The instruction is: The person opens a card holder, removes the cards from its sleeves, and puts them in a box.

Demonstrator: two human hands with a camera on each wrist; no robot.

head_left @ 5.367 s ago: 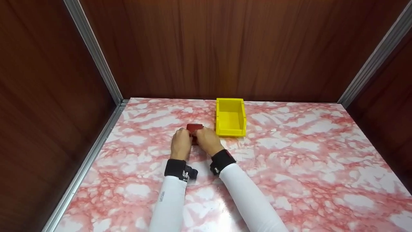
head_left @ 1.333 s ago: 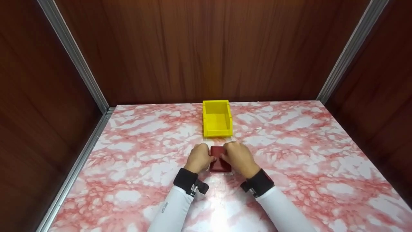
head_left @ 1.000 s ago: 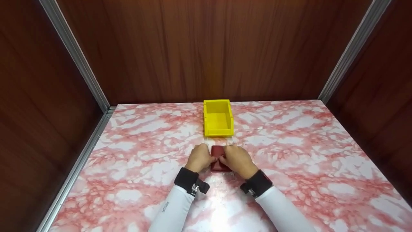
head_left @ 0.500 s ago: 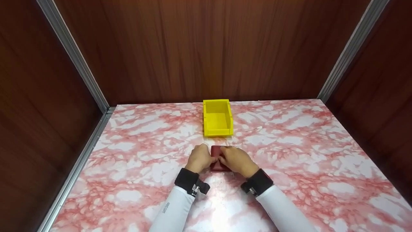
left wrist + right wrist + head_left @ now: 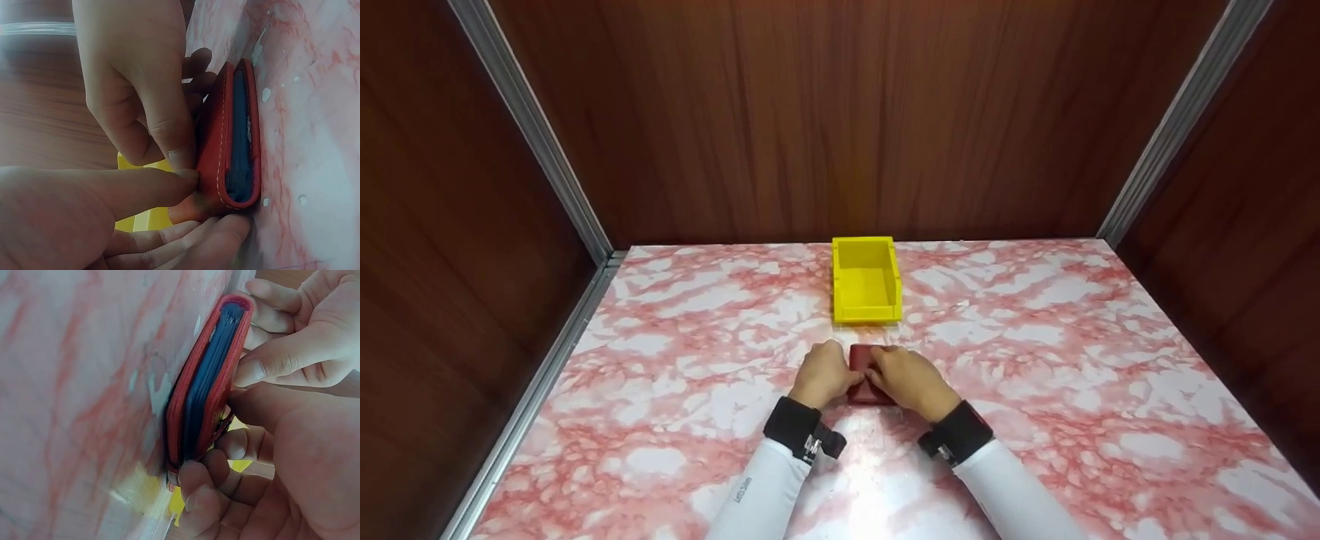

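A red stitched leather wallet (image 5: 871, 391) with blue layers inside lies folded on the table, in front of the yellow bin. My left hand (image 5: 821, 375) holds its folded edge, thumb on the top cover and fingers at the spine, as the left wrist view shows on the wallet (image 5: 212, 149). My right hand (image 5: 913, 381) grips the opposite side, its fingertips curled at the open edge near a small strap (image 5: 222, 430). Both thumbs meet close together on the top cover. In the head view the right hand hides much of the wallet's right part.
Beyond the hands stands a yellow open-fronted bin (image 5: 866, 313) near the back wall (image 5: 840, 120). The table (image 5: 675, 420) has a red and white marbled top. Brown wood-look panels with metal corner rails (image 5: 532, 127) enclose it on three sides.
Several seconds ago both hands held the wallet left of the bin; now it lies in front of the bin. Over the last second my right fingers have shifted inward over its top edge.
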